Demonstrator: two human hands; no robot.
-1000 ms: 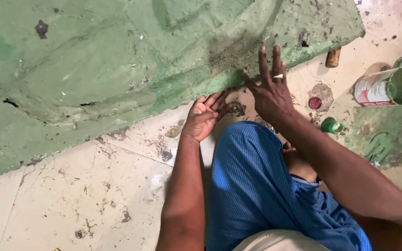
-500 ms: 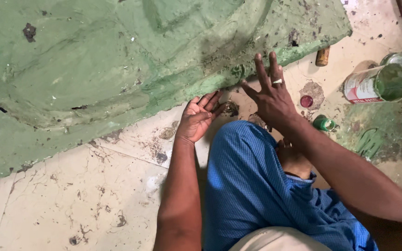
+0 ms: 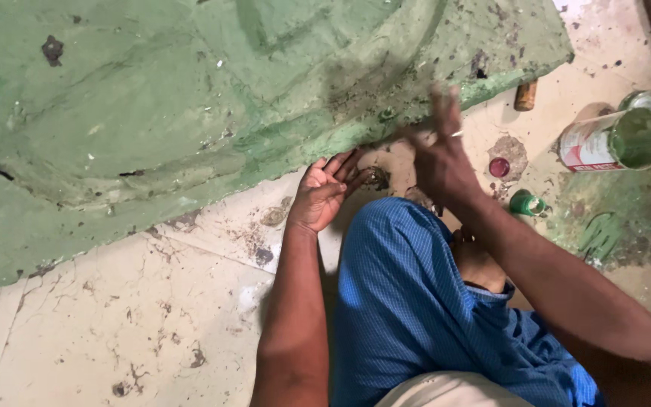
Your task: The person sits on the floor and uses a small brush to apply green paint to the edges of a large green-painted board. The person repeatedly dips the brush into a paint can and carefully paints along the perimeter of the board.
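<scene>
Green panel (image 3: 190, 113) fills upper left of frame, lying on floor (image 3: 114, 332). Left hand (image 3: 324, 192) open, fingers at its lower edge; right hand (image 3: 438, 151) blurred, spread, empty. Panel looks stiff, heavy; grip the edge.

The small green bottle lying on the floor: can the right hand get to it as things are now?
Probably yes. The small green bottle lies in the open beside the right hand, with only bare stained floor between them.

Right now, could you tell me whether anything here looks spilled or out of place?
Yes: a paint can lies tipped on its side, with green paint smeared on the floor beside it, and a loose red cap sits nearby.
</scene>
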